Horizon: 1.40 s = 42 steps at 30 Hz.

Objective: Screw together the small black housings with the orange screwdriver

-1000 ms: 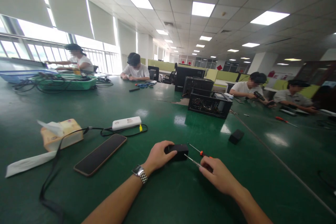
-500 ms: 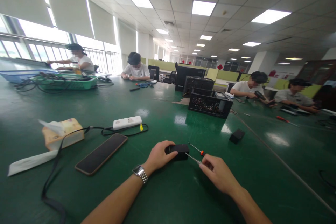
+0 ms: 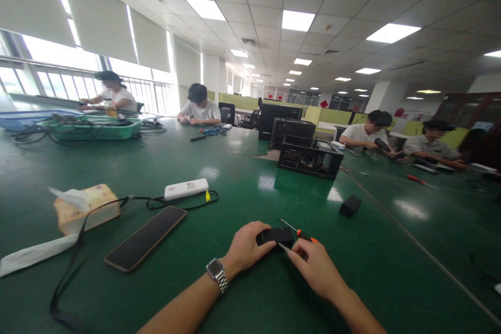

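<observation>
My left hand (image 3: pixel 248 248), with a watch (image 3: pixel 216 273) on its wrist, is closed around the left end of a small black box (image 3: pixel 282 236) on the green table. In my right hand (image 3: pixel 315 266) is a thin silver metal tool (image 3: pixel 283 247), pinched between the fingers. Its tip meets the near side of the box, close to my left thumb; the tool's far end is hidden in the hand. Just behind my right fingers lies a screwdriver (image 3: pixel 300 233) with an orange and black handle, its shaft pointing up and left past the box.
A second black block (image 3: pixel 350 206) lies to the right. On the left are a phone (image 3: pixel 146 237), a white power strip (image 3: pixel 186 189) with its cable, and a tissue pack (image 3: pixel 89 209). An opened computer case (image 3: pixel 309 158) stands farther back. Several people sit around the table.
Both hands and the black box appear slightly lower and to the right, partly from a shift of the view. The right hand is closer to the box and screwdriver.
</observation>
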{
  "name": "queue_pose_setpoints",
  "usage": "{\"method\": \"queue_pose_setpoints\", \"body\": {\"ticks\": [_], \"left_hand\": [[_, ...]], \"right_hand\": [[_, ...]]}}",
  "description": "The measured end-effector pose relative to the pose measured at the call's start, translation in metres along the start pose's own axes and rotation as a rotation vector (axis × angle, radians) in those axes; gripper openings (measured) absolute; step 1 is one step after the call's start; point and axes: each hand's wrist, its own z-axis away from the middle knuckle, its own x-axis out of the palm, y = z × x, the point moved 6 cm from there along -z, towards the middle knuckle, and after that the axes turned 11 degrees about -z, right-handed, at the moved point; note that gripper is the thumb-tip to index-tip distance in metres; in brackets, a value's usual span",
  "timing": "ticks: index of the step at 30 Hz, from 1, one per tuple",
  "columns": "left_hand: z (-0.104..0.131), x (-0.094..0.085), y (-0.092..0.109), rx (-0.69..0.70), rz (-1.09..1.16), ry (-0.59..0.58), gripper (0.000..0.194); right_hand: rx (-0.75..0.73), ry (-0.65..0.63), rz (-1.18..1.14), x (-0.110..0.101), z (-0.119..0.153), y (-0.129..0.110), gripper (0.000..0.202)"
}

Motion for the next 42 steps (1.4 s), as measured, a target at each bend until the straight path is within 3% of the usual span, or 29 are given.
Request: {"method": "queue_pose_setpoints", "body": {"ticks": [8, 14, 21, 26, 31, 33, 36, 40, 42], "left_hand": [[0.000, 0.002, -0.001, -0.072, 0.086, -0.004, 0.038], [0.001, -0.002, 0.003, -0.058, 0.119, 0.001, 0.040], [0.004, 0.000, -0.003, -0.010, 0.112, 0.017, 0.046], [0.005, 0.003, -0.010, -0.027, 0.117, -0.031, 0.041], [0.005, -0.002, -0.007, 0.028, 0.135, -0.031, 0.038], [0.005, -0.004, -0.005, 0.047, 0.151, -0.027, 0.036], [0.005, -0.002, -0.005, 0.020, 0.184, -0.024, 0.036], [0.003, 0.003, -0.005, -0.057, 0.237, -0.004, 0.039], [0.002, 0.004, -0.004, -0.076, 0.257, -0.002, 0.040]], "right_hand": [[0.099, 0.149, 0.151, 0.023, 0.003, -0.004, 0.026], [0.085, 0.146, 0.180, 0.029, 0.002, -0.001, 0.025], [0.041, 0.110, 0.063, 0.037, -0.003, 0.002, 0.025], [0.010, 0.021, 0.023, 0.017, -0.007, 0.009, 0.025], [-0.031, -0.298, 0.010, 0.002, -0.002, 0.027, 0.021], [-0.073, -0.336, 0.072, 0.001, 0.000, 0.028, 0.018], [-0.144, -0.239, 0.163, 0.001, -0.001, 0.021, 0.021], [-0.223, 0.057, 0.217, -0.010, -0.006, 0.010, 0.027], [-0.284, 0.139, 0.241, -0.013, -0.011, 0.007, 0.035]]}}
